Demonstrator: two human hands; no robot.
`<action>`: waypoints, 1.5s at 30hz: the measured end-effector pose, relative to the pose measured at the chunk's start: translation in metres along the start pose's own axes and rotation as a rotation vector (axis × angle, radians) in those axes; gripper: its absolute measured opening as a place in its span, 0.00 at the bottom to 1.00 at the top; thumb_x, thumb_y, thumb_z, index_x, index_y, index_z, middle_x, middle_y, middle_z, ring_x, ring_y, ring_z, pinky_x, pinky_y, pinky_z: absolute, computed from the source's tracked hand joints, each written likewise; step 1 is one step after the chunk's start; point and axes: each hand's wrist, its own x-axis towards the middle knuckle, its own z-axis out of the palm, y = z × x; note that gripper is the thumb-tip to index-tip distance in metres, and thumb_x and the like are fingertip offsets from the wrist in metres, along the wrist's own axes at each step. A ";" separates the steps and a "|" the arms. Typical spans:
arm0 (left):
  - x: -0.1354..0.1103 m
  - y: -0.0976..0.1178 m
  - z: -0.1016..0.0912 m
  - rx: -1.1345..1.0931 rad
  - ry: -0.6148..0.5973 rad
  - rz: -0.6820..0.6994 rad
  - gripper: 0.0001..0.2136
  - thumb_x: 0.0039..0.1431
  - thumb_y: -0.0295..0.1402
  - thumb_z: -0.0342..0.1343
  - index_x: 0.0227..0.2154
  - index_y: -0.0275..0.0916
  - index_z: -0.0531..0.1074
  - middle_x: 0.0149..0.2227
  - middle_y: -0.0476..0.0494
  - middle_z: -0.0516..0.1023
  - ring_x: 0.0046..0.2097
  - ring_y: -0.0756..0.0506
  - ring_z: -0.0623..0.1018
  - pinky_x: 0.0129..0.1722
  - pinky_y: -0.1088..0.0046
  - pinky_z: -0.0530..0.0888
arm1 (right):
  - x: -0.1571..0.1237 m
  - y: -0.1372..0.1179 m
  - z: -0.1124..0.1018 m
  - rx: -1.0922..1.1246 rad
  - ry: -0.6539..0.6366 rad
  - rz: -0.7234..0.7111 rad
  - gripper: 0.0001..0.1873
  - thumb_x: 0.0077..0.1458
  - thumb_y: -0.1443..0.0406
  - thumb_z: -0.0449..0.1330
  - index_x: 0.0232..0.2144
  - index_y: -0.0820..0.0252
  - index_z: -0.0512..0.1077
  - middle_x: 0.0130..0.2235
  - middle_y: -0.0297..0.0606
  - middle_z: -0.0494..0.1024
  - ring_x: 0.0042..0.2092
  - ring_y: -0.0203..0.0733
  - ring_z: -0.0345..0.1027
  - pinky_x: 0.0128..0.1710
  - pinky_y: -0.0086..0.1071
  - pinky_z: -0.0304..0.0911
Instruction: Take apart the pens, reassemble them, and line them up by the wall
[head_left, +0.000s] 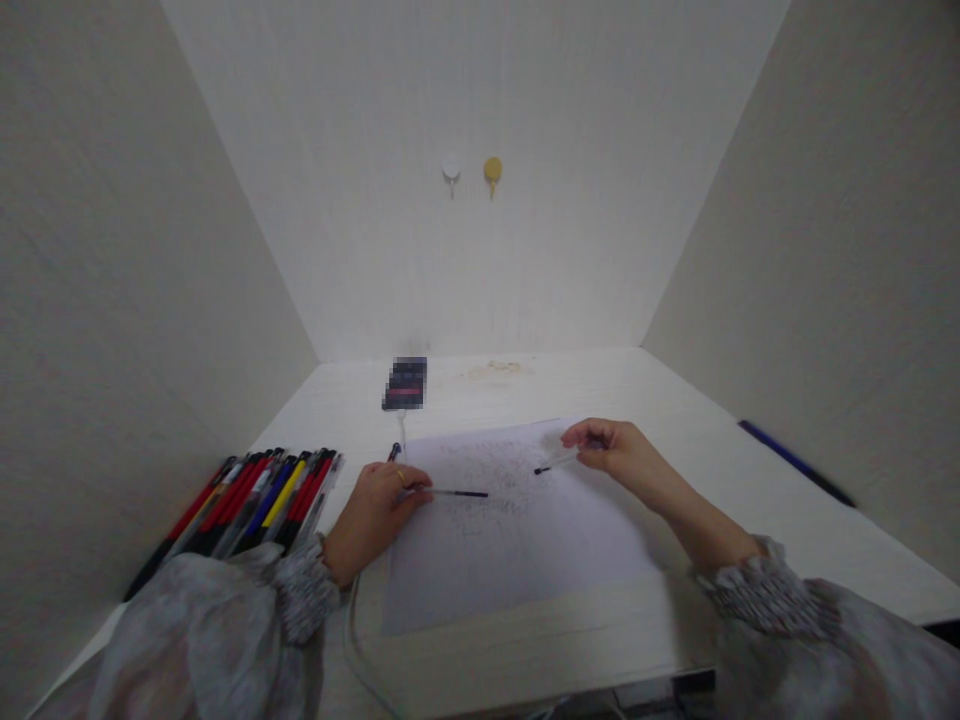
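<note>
Over the left part of a scribbled white sheet of paper (517, 540), my left hand (381, 508) is closed on a thin pen refill (459, 492) with a dark length toward its right end. A clear, slender pen barrel (559, 462) with a dark tip is pinched in my right hand (611, 447), above the paper's upper right. The two pieces are apart, their dark ends facing each other. A dark pen end (394, 451) shows just beyond my left fingers; whether they touch it I cannot tell.
Several pens (262, 500) in red, black, blue and yellow lie in a row at left. A phone (406, 384) with a cable (352, 640) is farther back. One blue pen (795, 462) lies by the right wall. Two hooks (492, 170) hang on the back wall.
</note>
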 end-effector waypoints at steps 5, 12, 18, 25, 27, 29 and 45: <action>0.000 -0.004 0.003 0.016 -0.015 0.012 0.08 0.49 0.36 0.50 0.30 0.40 0.70 0.32 0.48 0.76 0.37 0.46 0.72 0.40 0.66 0.63 | 0.000 0.008 -0.007 0.035 0.017 0.005 0.11 0.35 0.72 0.52 0.26 0.63 0.70 0.29 0.35 0.72 0.30 0.35 0.63 0.32 0.28 0.57; 0.001 -0.007 0.005 0.022 -0.027 0.033 0.08 0.49 0.37 0.50 0.30 0.40 0.70 0.31 0.48 0.76 0.36 0.45 0.73 0.40 0.65 0.63 | 0.006 0.032 0.003 -0.229 0.103 0.021 0.12 0.38 0.71 0.52 0.29 0.64 0.70 0.27 0.36 0.72 0.29 0.36 0.64 0.30 0.28 0.57; 0.001 -0.010 0.006 0.023 -0.029 0.060 0.08 0.50 0.36 0.49 0.31 0.40 0.70 0.32 0.48 0.76 0.37 0.45 0.73 0.41 0.65 0.63 | 0.003 0.046 0.005 -0.419 0.102 0.045 0.12 0.37 0.73 0.53 0.29 0.64 0.70 0.26 0.37 0.72 0.28 0.35 0.63 0.30 0.28 0.57; 0.001 -0.008 0.007 0.015 -0.060 0.117 0.08 0.51 0.35 0.48 0.31 0.40 0.69 0.32 0.47 0.75 0.37 0.46 0.72 0.41 0.65 0.62 | -0.003 0.038 0.009 -0.477 0.084 -0.004 0.08 0.41 0.69 0.55 0.28 0.63 0.70 0.29 0.39 0.72 0.30 0.36 0.63 0.31 0.28 0.56; 0.002 -0.008 0.008 0.018 -0.050 0.130 0.08 0.51 0.35 0.48 0.31 0.40 0.70 0.32 0.47 0.76 0.37 0.46 0.72 0.41 0.65 0.63 | -0.003 0.030 0.013 -0.511 0.091 -0.064 0.08 0.44 0.68 0.53 0.28 0.64 0.70 0.31 0.40 0.72 0.32 0.36 0.63 0.32 0.28 0.56; 0.002 -0.008 0.009 0.026 -0.036 0.138 0.08 0.51 0.34 0.48 0.30 0.40 0.70 0.31 0.48 0.76 0.37 0.45 0.72 0.40 0.65 0.63 | -0.002 0.022 0.018 -0.554 0.044 -0.132 0.08 0.46 0.67 0.51 0.27 0.63 0.70 0.30 0.39 0.71 0.32 0.36 0.62 0.32 0.27 0.55; 0.002 -0.007 0.008 0.038 -0.064 0.148 0.06 0.51 0.32 0.49 0.30 0.40 0.69 0.32 0.47 0.75 0.37 0.46 0.71 0.41 0.65 0.62 | 0.001 0.012 0.051 -0.687 -0.091 -0.192 0.07 0.47 0.68 0.51 0.28 0.64 0.68 0.29 0.39 0.71 0.31 0.36 0.62 0.31 0.27 0.55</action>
